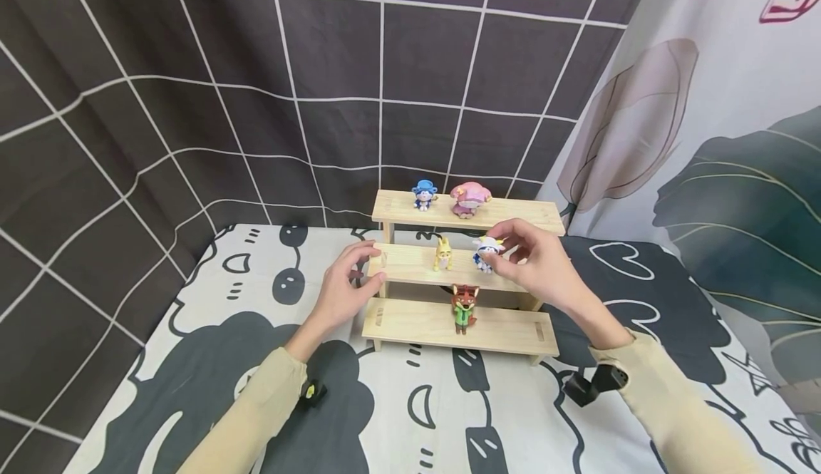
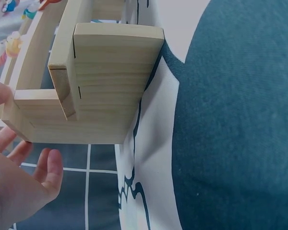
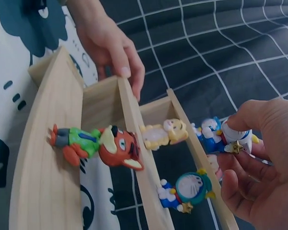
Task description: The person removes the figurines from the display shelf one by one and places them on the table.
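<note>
A three-tier wooden display shelf (image 1: 410,328) stands on the bed. My left hand (image 1: 343,285) holds the left end of its middle board, thumb at the front edge and fingers behind. My right hand (image 1: 535,260) pinches a small blue-and-white figurine (image 3: 236,136) with a white hat and yellow horns, at the middle tier's right part. Left of it stands a yellow figurine (image 1: 442,254). A teal-hatted figurine (image 3: 185,189) shows in the right wrist view; the head view does not show it clearly. A fox figurine (image 1: 464,310) in a green jacket stands on the bottom tier.
On the top tier are a blue-hatted figurine (image 1: 423,194) and a pink figurine (image 1: 470,198). Behind the shelf hangs a dark grid-patterned cloth (image 1: 333,53). A pale leaf-patterned curtain (image 1: 693,117) hangs at the right. Patterned bedding (image 1: 410,417) lies beneath.
</note>
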`<action>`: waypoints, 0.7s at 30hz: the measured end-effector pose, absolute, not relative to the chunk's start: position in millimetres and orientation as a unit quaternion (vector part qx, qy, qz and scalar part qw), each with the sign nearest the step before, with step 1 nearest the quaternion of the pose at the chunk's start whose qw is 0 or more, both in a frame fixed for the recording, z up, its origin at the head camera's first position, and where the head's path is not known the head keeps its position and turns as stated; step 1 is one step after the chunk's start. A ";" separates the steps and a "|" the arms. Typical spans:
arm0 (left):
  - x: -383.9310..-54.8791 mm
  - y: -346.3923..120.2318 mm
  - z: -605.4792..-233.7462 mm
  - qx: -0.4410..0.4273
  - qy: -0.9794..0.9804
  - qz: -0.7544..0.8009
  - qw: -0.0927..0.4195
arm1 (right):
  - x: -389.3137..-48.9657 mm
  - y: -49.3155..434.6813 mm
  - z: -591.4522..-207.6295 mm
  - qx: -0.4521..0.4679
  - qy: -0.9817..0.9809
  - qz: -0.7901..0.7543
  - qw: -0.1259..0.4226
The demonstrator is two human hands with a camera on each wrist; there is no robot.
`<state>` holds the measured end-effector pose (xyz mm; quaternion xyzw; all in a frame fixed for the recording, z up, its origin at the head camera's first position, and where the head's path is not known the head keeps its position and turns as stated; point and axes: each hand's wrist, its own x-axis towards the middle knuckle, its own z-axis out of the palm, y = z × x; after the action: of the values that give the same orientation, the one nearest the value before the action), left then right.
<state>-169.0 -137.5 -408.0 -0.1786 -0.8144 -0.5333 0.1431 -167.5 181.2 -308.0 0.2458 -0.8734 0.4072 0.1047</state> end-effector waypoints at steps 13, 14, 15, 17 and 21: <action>-168.7 -137.1 -408.3 -0.178 -0.812 -0.537 0.140 | -156.9 171.1 -314.3 0.269 -0.860 0.418 0.111; -168.7 -137.0 -408.0 -0.178 -0.813 -0.537 0.139 | -156.2 170.4 -315.0 0.271 -0.860 0.419 0.111; -168.7 -137.1 -407.9 -0.178 -0.814 -0.536 0.139 | -155.4 169.7 -315.4 0.273 -0.859 0.419 0.111; -168.7 -137.2 -407.7 -0.178 -0.815 -0.534 0.139 | -153.9 168.5 -316.7 0.277 -0.857 0.421 0.108; -169.3 -137.6 -408.3 -0.178 -0.816 -0.531 0.141 | -150.3 166.0 -318.8 0.286 -0.854 0.424 0.100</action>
<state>-169.3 -137.6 -408.3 -0.1785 -0.8162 -0.5310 0.1413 -150.3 166.0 -318.8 0.2855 -0.8536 0.4242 0.0996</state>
